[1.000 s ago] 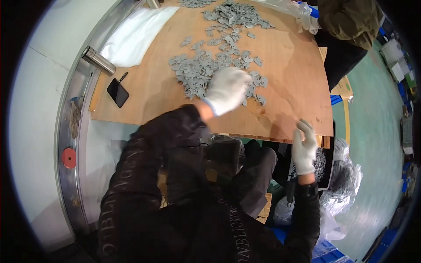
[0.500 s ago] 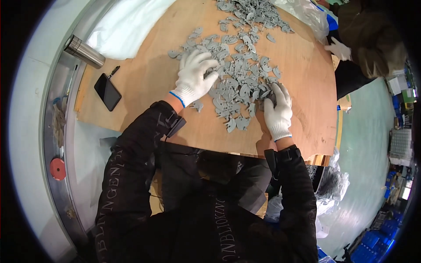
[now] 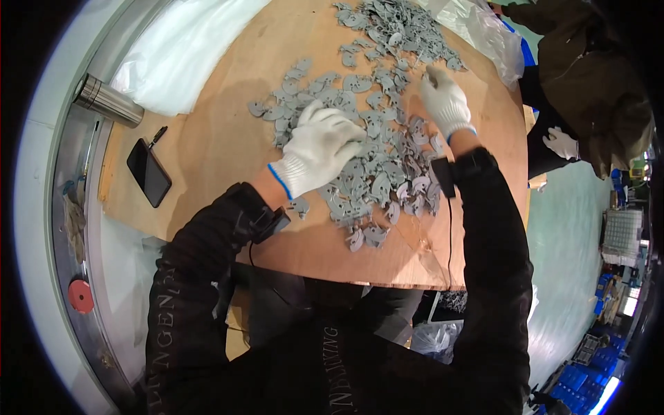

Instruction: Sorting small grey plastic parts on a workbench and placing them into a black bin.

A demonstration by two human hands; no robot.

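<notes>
Small grey curved parts with holes and little prongs lie in a loose spread over the middle of the wooden tabletop. My left hand, in a white knit glove with a blue cuff edge, rests over the left side of the spread, fingers apart and slightly bent; its palm side is hidden. My right hand, gloved the same way, is raised at the right of the narrow strip joining the spread to a denser far heap. Its fingers are curled together, and anything between them is too small to make out.
A phone, a pen and a steel flask are at the left. White plastic sheeting covers the far left, a clear bag the far right. A co-worker with a gloved hand stands beyond the right edge.
My right hand has left the near right side of the spread and moved far toward the heap. My left hand has shifted slightly right over the parts. The whole view has tilted.
</notes>
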